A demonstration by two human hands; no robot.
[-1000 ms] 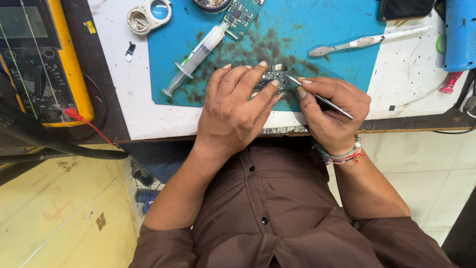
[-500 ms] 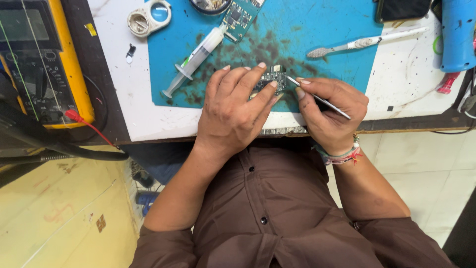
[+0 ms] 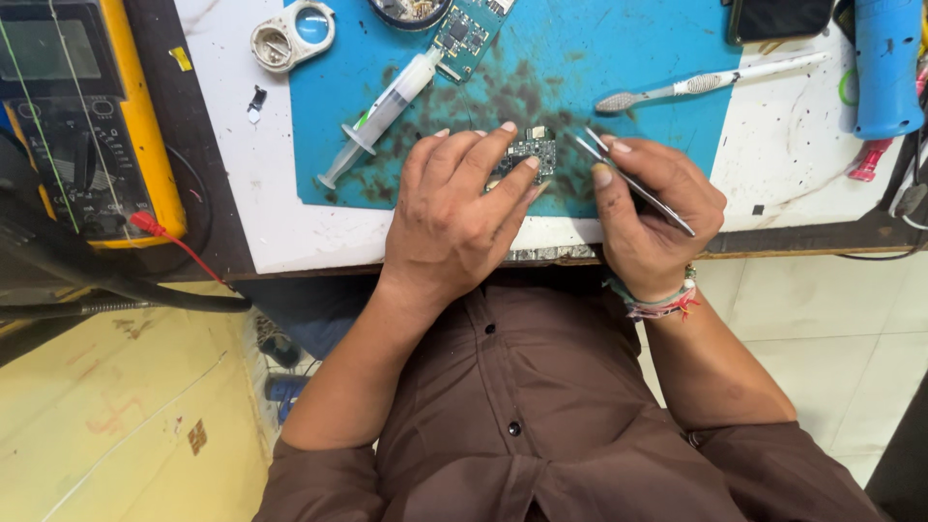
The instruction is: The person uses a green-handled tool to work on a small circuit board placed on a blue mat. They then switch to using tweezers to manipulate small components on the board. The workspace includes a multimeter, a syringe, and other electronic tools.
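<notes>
While the left hand (image 3: 454, 217) pins the small circuit board (image 3: 530, 150) flat on the blue mat (image 3: 638, 48), fingers pressed together over it to steady it, the right hand (image 3: 652, 208) pinches tweezers (image 3: 633, 179), tips at the board's three o'clock.

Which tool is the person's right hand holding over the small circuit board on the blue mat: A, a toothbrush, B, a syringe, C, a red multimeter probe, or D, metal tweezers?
D: the right hand grips slim metal tweezers with the tips beside the small circuit board, which the left hand steadies; the toothbrush and syringe lie untouched on the blue mat.
</notes>
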